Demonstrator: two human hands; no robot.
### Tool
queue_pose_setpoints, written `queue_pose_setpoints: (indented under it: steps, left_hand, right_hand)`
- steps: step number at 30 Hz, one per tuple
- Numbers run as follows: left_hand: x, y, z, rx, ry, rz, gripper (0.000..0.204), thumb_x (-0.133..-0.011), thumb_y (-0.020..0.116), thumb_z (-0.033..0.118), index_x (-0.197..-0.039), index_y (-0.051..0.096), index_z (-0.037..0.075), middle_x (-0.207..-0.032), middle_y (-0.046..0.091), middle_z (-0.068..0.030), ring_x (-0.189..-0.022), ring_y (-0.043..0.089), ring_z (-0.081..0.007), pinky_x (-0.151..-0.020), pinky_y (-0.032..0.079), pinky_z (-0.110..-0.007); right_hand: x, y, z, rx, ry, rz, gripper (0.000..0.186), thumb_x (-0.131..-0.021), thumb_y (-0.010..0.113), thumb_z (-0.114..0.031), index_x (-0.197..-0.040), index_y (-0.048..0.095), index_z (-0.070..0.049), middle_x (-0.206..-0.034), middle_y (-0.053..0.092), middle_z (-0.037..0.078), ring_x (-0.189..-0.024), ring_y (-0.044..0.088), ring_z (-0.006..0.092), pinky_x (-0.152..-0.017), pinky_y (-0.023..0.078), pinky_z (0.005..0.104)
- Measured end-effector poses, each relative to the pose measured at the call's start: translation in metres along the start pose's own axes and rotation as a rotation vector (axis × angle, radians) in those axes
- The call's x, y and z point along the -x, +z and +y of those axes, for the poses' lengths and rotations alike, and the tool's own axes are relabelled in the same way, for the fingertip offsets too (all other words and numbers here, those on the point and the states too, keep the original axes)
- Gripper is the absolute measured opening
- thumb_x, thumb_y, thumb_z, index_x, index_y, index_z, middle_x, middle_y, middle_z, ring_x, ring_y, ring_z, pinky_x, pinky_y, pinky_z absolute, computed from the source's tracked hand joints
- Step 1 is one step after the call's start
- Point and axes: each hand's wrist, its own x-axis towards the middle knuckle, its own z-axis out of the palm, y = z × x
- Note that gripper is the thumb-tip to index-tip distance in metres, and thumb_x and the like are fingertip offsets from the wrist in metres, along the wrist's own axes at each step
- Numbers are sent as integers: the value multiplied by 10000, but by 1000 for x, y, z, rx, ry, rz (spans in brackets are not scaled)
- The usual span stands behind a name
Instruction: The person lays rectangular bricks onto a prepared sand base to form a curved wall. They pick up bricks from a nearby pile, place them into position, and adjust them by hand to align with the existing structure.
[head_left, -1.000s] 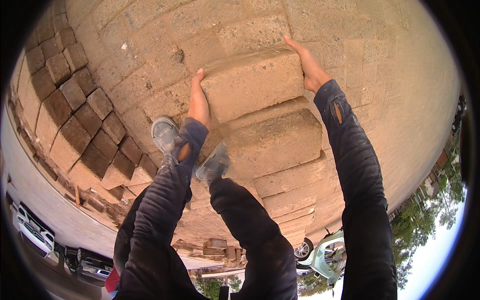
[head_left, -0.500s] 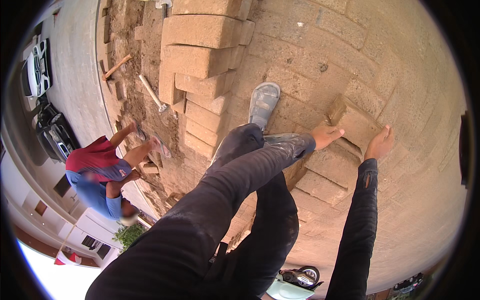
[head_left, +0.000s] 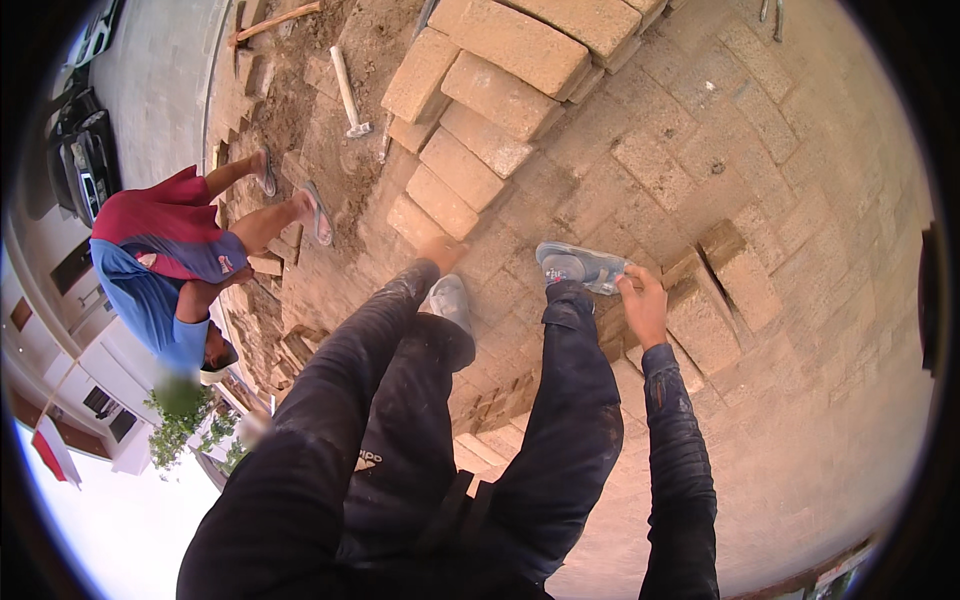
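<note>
My left hand (head_left: 443, 252) is low beside the near end of a row of stacked paving blocks (head_left: 441, 200), above my left sandal (head_left: 452, 302). Its fingers are smeared and I cannot make out whether they touch a block. My right hand (head_left: 643, 302) holds nothing, its fingers loosely apart. It is over the toe of my right sandal (head_left: 590, 268), next to some paving blocks (head_left: 704, 318). One paving block (head_left: 750, 288) there lies along a dark gap.
A hammer (head_left: 350, 95) with a pale handle lies on bare soil beyond the stack. Further off is a wooden-handled tool (head_left: 275, 22). Another person (head_left: 170, 250) bends over at the left, near loose blocks. A dark car (head_left: 85, 150) stands on the road.
Both hands have come away from the block at the right. My left hand has swung left to the stack, and my right hand has drawn back toward my sandal. The view has turned.
</note>
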Motion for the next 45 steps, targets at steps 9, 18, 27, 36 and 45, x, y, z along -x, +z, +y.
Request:
queue_pose_setpoints:
  steps: [9,18,27,36,45]
  left_hand:
    - [-62,13,-164,195,-144,219,662,-794,717,515,-1210,645,4,-1170,653,-255,-1112,622,-351,-965,470,-420]
    - [-209,31,-251,665,-139,680,742,-862,578,653,-1247,603,20,-1294,574,-284,-1259,514,-396,-1071,374,-448]
    - [-206,17,-212,468,38,780,562,-892,604,562,-929,672,5,-965,661,-286,-933,641,-399,-827,479,-438]
    - [-200,-21,-222,314,23,504,652,-870,578,630,-1011,679,2,-987,683,-276,-972,660,-389,-862,491,-447]
    - [-126,24,-111,608,1048,52,655,-964,483,591,-1277,595,27,-1210,612,-178,-1101,604,-296,-963,452,-399]
  right_hand:
    - [5,118,-35,448,-328,-204,390,-821,702,-233,-1115,652,19,-960,697,220,-896,673,381,-798,521,443]
    - [-117,398,-101,666,-1223,-439,299,-836,671,-261,-1033,642,-37,-1014,641,143,-1078,588,296,-980,409,422]
    - [-179,464,-131,1027,-1274,-373,666,-877,530,-628,-1083,646,-5,-1065,624,151,-1148,541,310,-1152,214,568]
    - [-96,424,-107,771,-1490,-190,500,-801,685,-543,-940,594,-71,-942,561,101,-1031,538,280,-1084,319,532]
    - [-20,279,-50,754,-1312,-19,808,-622,848,-419,-1308,508,-160,-1180,481,156,-1123,525,345,-1035,389,523]
